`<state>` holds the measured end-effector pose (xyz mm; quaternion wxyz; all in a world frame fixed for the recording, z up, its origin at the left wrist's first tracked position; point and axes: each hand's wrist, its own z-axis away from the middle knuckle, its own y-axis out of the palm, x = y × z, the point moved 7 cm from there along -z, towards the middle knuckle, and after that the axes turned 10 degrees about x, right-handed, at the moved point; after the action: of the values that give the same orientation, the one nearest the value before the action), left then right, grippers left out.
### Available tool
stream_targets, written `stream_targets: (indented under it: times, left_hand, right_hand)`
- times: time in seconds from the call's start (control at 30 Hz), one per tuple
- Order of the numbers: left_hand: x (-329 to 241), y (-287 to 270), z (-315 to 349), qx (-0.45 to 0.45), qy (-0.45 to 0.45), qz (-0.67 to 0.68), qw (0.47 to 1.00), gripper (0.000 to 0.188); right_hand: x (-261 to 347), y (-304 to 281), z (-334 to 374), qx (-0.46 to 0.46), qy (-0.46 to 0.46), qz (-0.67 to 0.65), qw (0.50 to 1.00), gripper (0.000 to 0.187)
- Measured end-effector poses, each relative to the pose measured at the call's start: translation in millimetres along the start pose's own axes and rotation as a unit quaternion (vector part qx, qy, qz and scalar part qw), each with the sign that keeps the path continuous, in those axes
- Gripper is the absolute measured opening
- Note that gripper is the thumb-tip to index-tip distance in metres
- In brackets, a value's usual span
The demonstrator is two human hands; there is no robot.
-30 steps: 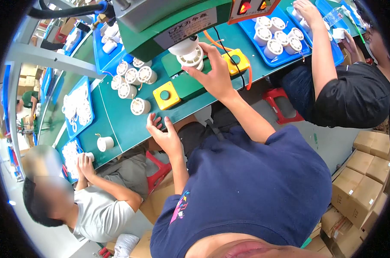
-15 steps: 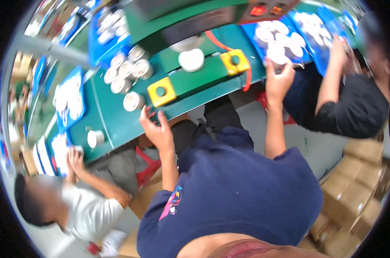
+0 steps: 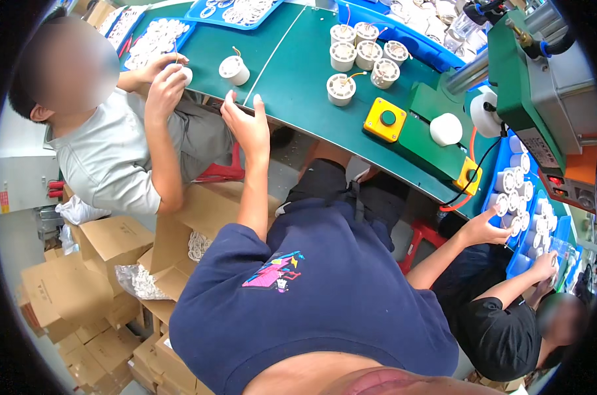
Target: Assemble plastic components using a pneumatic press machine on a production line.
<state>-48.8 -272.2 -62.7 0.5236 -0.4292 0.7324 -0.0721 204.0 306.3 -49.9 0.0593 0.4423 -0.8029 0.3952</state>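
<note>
The right hand (image 3: 481,228) is partly hiding a cup (image 3: 514,224). Blur is covering the left face (image 3: 75,66) and right face (image 3: 562,319). The upper edge is cutting off the far tray (image 3: 249,27) and bin (image 3: 404,41). The label's (image 3: 537,146) print is looking too small.

- A navy blue T-shirt (image 3: 351,309) covers the trunk, plain except for one print.
- The colourful print (image 3: 275,271) sits on the left of the chest: a slanting pink block with yellow, blue and purple bits, and a small whitish figure at its near edge.
- The neckline (image 3: 311,346) is round, with a navy band.
- The left sleeve (image 3: 229,253) is short, loose and navy, leaving the forearm bare.
- Dark legwear (image 3: 315,181) shows beyond the hem.
- A narrow dark strap (image 3: 359,207) lies at the waist.
</note>
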Motion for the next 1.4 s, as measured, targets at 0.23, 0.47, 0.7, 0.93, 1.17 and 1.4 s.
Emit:
stream_targets:
  times: [0.23, 0.47, 0.7, 0.93, 1.17, 1.4]
  left_hand:
    - [-13.1, 15.2, 27.4, 0.043, 0.013, 0.027, 0.999, 0.051]
    - [17.0, 20.9, -49.2, -0.043, -0.033, -0.031, 0.998, 0.087]
    - [39.3, 28.8, -73.6, -0.051, -0.057, 0.05, 0.996, 0.058]
    - [3.0, 25.1, -21.9, 0.079, -0.031, 0.097, 0.992, 0.072]
    - [-63.0, 21.3, 23.6, 0.181, -0.013, 0.147, 0.972, 0.072]
    - [-141.4, 34.6, 59.0, 0.276, 0.058, 0.187, 0.941, 0.069]
  right_hand:
    - [21.7, -33.6, 6.2, -0.063, 0.015, -0.013, 0.998, 0.066]
    - [43.4, -44.6, -7.3, -0.042, -0.023, -0.055, 0.997, 0.055]
    - [34.1, -34.5, 1.4, 0.009, 0.03, -0.083, 0.996, 0.052]
    - [50.5, -31.1, 4.6, 0.031, 0.017, -0.116, 0.993, 0.046]
    - [81.1, -27.4, 5.1, 0.055, 0.024, -0.157, 0.986, 0.041]
    - [145.8, -29.5, 39.0, 0.193, -0.025, -0.322, 0.927, 0.015]
